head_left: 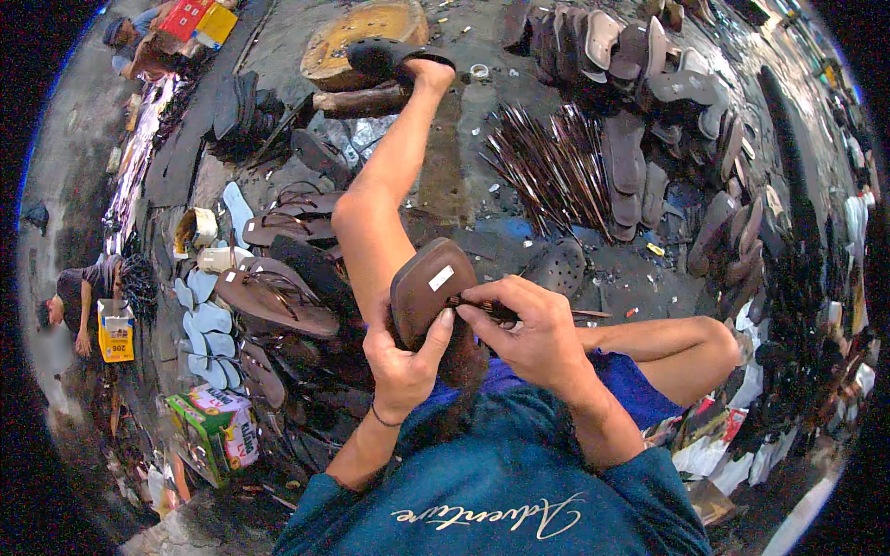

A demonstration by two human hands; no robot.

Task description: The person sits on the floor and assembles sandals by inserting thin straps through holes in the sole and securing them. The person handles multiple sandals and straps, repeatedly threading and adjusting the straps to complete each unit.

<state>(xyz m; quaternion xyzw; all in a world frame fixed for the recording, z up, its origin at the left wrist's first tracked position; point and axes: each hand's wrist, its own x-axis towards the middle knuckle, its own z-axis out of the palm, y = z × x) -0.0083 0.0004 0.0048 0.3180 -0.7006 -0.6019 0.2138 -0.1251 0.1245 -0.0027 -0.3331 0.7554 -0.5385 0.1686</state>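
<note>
My left hand (405, 366) grips a dark brown sandal sole (428, 295) by its side, thumb pressed on its face. A small white label (441, 278) is stuck near the rounded end. My right hand (530, 332) pinches a dark brown strap (496, 306) between thumb and fingers, right at the sole's edge. Where the strap meets the sole is partly hidden by the fingers. The sole is held up in front of my body, between my bent legs.
Finished-looking brown sandals (278, 296) lie at the left beside pale blue sole pieces (209, 320). A bundle of thin dark strips (552, 157) lies ahead, near stacked brown soles (623, 167). A round wooden block (362, 37) stands at the far side. A green carton (215, 431) sits lower left.
</note>
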